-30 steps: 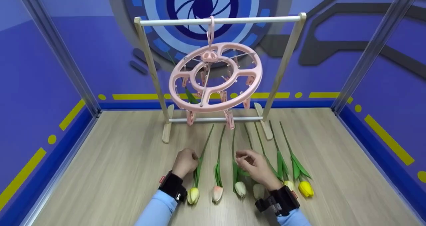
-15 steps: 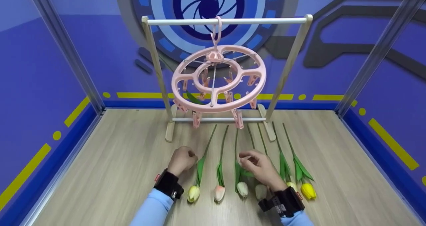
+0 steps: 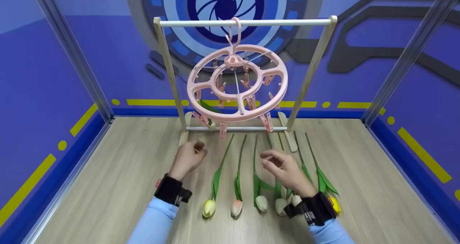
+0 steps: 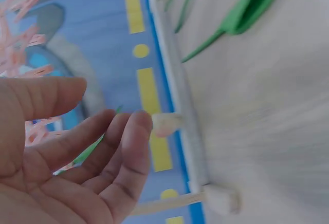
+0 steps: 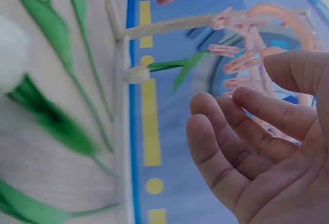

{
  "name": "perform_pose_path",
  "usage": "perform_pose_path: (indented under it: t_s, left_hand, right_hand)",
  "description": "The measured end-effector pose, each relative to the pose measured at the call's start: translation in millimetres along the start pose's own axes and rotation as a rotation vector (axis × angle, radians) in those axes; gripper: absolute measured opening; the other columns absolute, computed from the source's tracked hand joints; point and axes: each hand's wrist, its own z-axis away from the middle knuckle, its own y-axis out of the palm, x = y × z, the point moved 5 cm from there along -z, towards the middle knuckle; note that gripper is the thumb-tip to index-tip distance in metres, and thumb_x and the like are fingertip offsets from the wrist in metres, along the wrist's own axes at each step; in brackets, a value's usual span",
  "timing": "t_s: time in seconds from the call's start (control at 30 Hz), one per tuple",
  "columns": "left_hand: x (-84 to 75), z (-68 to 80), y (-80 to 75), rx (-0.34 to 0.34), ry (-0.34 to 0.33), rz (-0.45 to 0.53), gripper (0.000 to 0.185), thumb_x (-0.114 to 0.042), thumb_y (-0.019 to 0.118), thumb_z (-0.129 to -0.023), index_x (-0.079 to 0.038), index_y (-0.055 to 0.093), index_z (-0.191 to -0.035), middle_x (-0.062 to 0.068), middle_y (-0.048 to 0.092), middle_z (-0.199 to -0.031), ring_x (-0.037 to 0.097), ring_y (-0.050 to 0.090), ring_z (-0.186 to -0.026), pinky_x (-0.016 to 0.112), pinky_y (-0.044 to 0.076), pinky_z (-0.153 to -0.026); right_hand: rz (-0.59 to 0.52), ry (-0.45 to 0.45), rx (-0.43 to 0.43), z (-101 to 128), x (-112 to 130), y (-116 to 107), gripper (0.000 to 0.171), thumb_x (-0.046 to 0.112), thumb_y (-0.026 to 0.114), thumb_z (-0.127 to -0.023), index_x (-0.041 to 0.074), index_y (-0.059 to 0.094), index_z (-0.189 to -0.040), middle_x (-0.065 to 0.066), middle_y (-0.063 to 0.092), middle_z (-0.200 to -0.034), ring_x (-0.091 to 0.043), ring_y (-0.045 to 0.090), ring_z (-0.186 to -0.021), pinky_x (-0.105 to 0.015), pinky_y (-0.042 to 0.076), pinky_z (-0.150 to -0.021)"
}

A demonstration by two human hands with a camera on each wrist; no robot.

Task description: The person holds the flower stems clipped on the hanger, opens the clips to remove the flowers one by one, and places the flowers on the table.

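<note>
Both hands have lifted off the tulips [image 3: 237,186] lying in a row on the floor. Left hand [image 3: 187,158] and right hand [image 3: 284,170] hover with loose, empty fingers. No writing can be read.

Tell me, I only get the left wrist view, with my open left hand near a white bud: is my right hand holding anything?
Observer: No. Your right hand is open and empty, above the stems.
Operator: How many flowers are down there?
Observer: A row of six tulips lies on the table; the yellow tulip at the right end is partly hidden behind your wristband.
Operator: And that bud?
Observer: It belongs to a seventh tulip, clipped bud-down to the pink round hanger on the rack's rail.
</note>
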Motion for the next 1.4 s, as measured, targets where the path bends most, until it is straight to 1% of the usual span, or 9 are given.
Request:
perform_pose_path:
  t_s: [0.17, 0.33, 0.5, 0.7, 0.8, 0.93, 1.07, 1.2, 1.4]
  left_hand:
    - [-10.9, -13.1, -23.0, -0.098, -0.015, 0.066, 0.03, -0.006, 0.063, -0.096, 0.005, 0.066, -0.123, 0.022, 0.068, -0.112, 0.036, 0.066, -0.103, 0.05, 0.052, -0.09]
    - [-18.3, -33.5, -41.4, -0.169, -0.037, 0.137, 0.038, -0.009, 0.059, -0.098, 0.006, 0.058, -0.133, 0.026, 0.063, -0.127, 0.039, 0.063, -0.117, 0.05, 0.05, -0.1]
    - [-20.4, -56.4, -50.4, -0.185, -0.099, 0.191, 0.047, -0.015, 0.058, -0.102, 0.004, 0.05, -0.144, 0.024, 0.054, -0.142, 0.038, 0.055, -0.131, 0.048, 0.044, -0.109]
    - [-20.4, -77.9, -49.6, -0.144, -0.102, 0.301, 0.058, -0.008, 0.053, -0.102, 0.002, 0.037, -0.156, 0.023, 0.043, -0.157, 0.037, 0.043, -0.144, 0.046, 0.035, -0.118]
    - [-20.7, -84.9, -48.2, -0.12, -0.107, 0.357, 0.061, -0.008, 0.053, -0.102, -0.001, 0.033, -0.159, 0.02, 0.041, -0.16, 0.034, 0.039, -0.148, 0.045, 0.031, -0.121]
    - [-21.5, -90.1, -47.7, -0.102, -0.116, 0.402, 0.061, -0.012, 0.054, -0.105, -0.005, 0.031, -0.161, 0.017, 0.043, -0.159, 0.031, 0.037, -0.15, 0.044, 0.031, -0.121]
    - [-22.1, -91.7, -46.9, -0.098, -0.111, 0.435, 0.06, -0.014, 0.054, -0.106, -0.005, 0.031, -0.161, 0.017, 0.046, -0.155, 0.03, 0.04, -0.146, 0.043, 0.034, -0.119]
    - [-21.1, -91.6, -43.1, -0.09, -0.103, 0.425, 0.054, -0.011, 0.055, -0.105, -0.003, 0.039, -0.155, 0.018, 0.05, -0.15, 0.031, 0.044, -0.142, 0.043, 0.035, -0.118]
    - [-21.4, -88.1, -32.6, -0.058, -0.075, 0.45, 0.042, -0.007, 0.058, -0.103, -0.001, 0.05, -0.145, 0.02, 0.056, -0.14, 0.032, 0.052, -0.133, 0.042, 0.042, -0.113]
  right_hand:
    - [-0.015, -0.086, -0.024, -16, 23, -11, 0.023, 0.004, 0.062, -0.102, -0.003, 0.068, -0.123, -0.015, 0.07, -0.109, -0.013, 0.067, -0.087, -0.025, 0.054, -0.073]
    - [-0.11, -0.17, -0.034, -34, 44, -17, 0.024, -0.004, 0.06, -0.101, -0.01, 0.064, -0.124, -0.021, 0.067, -0.106, -0.006, 0.066, -0.087, -0.023, 0.055, -0.074]
    - [-0.235, -0.133, -0.022, -52, 53, -18, 0.025, -0.004, 0.057, -0.102, -0.013, 0.061, -0.125, -0.029, 0.065, -0.116, -0.007, 0.069, -0.092, -0.026, 0.057, -0.079]
    - [-0.391, 0.014, 0.003, -67, 48, -14, 0.026, 0.003, 0.057, -0.105, -0.011, 0.06, -0.126, -0.02, 0.064, -0.122, -0.019, 0.071, -0.101, -0.037, 0.059, -0.085]
    - [-0.478, 0.04, 0.009, -69, 48, -14, 0.027, 0.007, 0.058, -0.105, -0.009, 0.06, -0.127, -0.013, 0.065, -0.12, -0.027, 0.07, -0.106, -0.038, 0.059, -0.088]
    - [-0.553, 0.018, -0.007, -70, 51, -17, 0.03, 0.008, 0.058, -0.105, -0.01, 0.06, -0.129, -0.009, 0.067, -0.122, -0.031, 0.069, -0.109, -0.042, 0.059, -0.089]
    - [-0.581, -0.019, -0.049, -70, 53, -23, 0.03, 0.006, 0.058, -0.104, -0.01, 0.06, -0.13, -0.008, 0.068, -0.122, -0.025, 0.071, -0.104, -0.04, 0.059, -0.085]
    - [-0.592, -0.055, -0.099, -66, 53, -30, 0.03, 0.003, 0.057, -0.103, -0.01, 0.059, -0.131, -0.009, 0.066, -0.12, -0.021, 0.071, -0.097, -0.033, 0.058, -0.079]
    - [-0.655, -0.103, -0.149, -61, 48, -43, 0.028, 0.002, 0.058, -0.103, -0.007, 0.061, -0.13, -0.009, 0.067, -0.112, -0.019, 0.07, -0.092, -0.029, 0.057, -0.076]
